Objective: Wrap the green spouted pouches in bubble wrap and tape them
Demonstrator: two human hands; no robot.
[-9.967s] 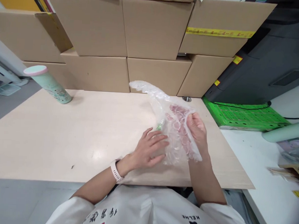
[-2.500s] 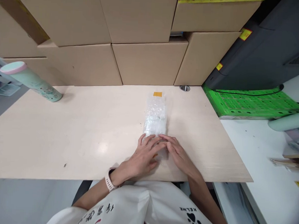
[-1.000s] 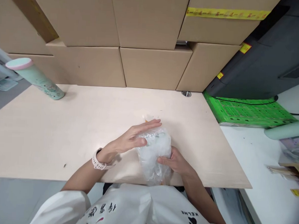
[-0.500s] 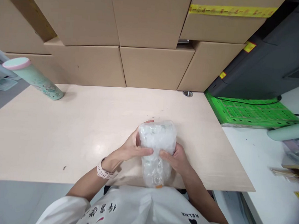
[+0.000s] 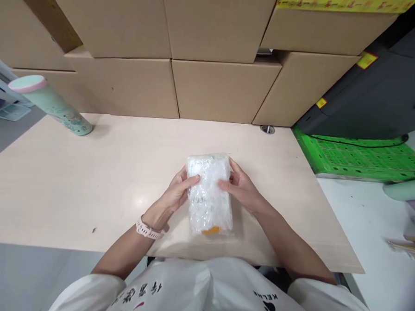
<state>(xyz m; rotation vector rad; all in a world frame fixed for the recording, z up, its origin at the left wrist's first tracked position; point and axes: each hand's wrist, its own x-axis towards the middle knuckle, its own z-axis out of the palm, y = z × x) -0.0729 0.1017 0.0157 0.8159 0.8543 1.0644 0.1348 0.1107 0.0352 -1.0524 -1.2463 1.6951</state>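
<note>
A bundle wrapped in clear bubble wrap lies lengthwise on the pale wooden desk, an orange tab showing at its near end. My left hand grips its left side, thumb on top, a white watch on the wrist. My right hand grips its right side, fingers curled round the far corner. What is inside the wrap is hidden.
Stacked cardboard boxes line the desk's back edge. A mint-green tumbler with a pink lid stands at the far left. A green crate and a dark machine sit to the right, beside a white table.
Earlier the bubble wrap was loose and open; it has since been rolled and folded into a compact bundle. In the last second both hands turned it over and moved it slightly away from me.
</note>
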